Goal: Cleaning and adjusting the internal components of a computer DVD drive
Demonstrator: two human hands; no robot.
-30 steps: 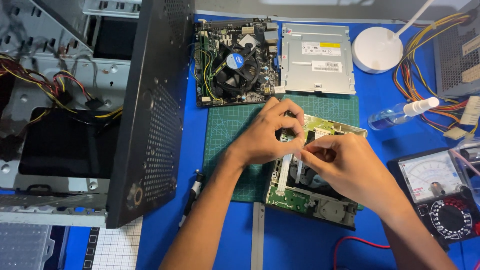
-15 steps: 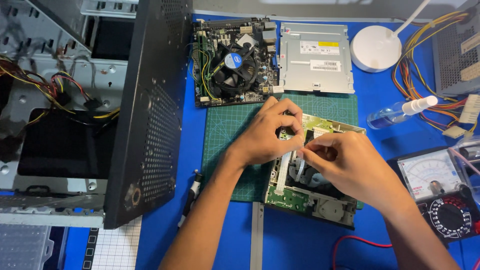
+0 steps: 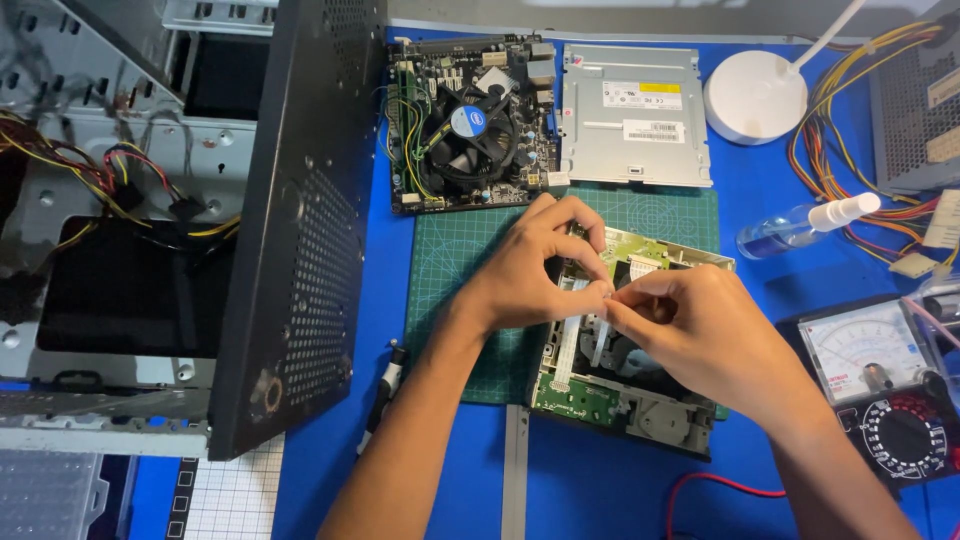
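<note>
Two bare hands meet over an opened optical drive on a green cutting mat.

The left hand [image 3: 535, 270] and right hand [image 3: 700, 335] pinch, fingertips together, at a thin white ribbon cable [image 3: 598, 335] rising from the opened drive [image 3: 625, 400], which lies on the mat [image 3: 455, 290] in the middle of the blue table [image 3: 760, 290]. Since a second ago the hands have barely shifted, so the cable looks still attached at its lower end. Behind sit a motherboard with a fan [image 3: 465, 125] and a closed silver drive [image 3: 630, 115]. A black computer case [image 3: 300, 250] stands left; an analogue multimeter [image 3: 885, 385], spray bottle [image 3: 800, 225] and white lamp base [image 3: 755, 98] lie right.
</note>
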